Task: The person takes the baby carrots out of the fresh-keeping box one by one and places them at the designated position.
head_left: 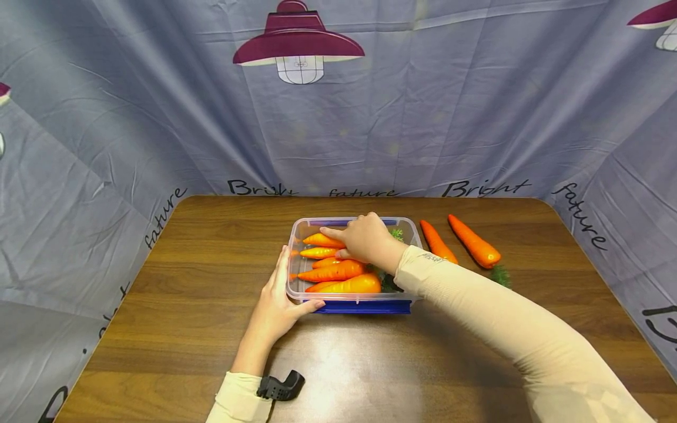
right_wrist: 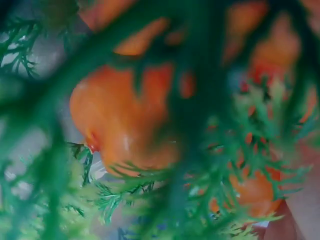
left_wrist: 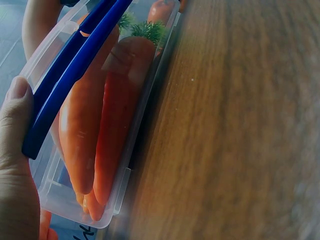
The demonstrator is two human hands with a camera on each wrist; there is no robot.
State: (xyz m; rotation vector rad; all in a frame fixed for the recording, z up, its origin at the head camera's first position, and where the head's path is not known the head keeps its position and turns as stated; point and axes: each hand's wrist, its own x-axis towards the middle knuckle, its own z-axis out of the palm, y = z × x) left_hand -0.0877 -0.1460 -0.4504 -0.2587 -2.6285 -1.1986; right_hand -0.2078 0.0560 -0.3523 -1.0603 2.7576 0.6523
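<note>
A clear plastic food container (head_left: 292,235) with blue latches stands on the table and holds several orange carrots (head_left: 338,271) with green leafy tops. My left hand (head_left: 273,310) steadies its near left corner: straight fingers lie along the left wall, and the thumb touches the blue front latch (head_left: 359,306). Reaching in from the right, my right hand (head_left: 368,239) holds a carrot (head_left: 319,239) in the back row, index finger along its far side and thumb on the near side. Blurred green leaves (right_wrist: 190,125) fill the right wrist view, with carrot ends (right_wrist: 125,115) behind them.
Two more carrots lie on the wooden table (head_left: 211,264) right of the container: one (head_left: 436,241) partly behind my right sleeve, the other (head_left: 474,242) farther right with its leaves (head_left: 499,275) toward me. A grey printed curtain (head_left: 423,117) surrounds the table's back and sides.
</note>
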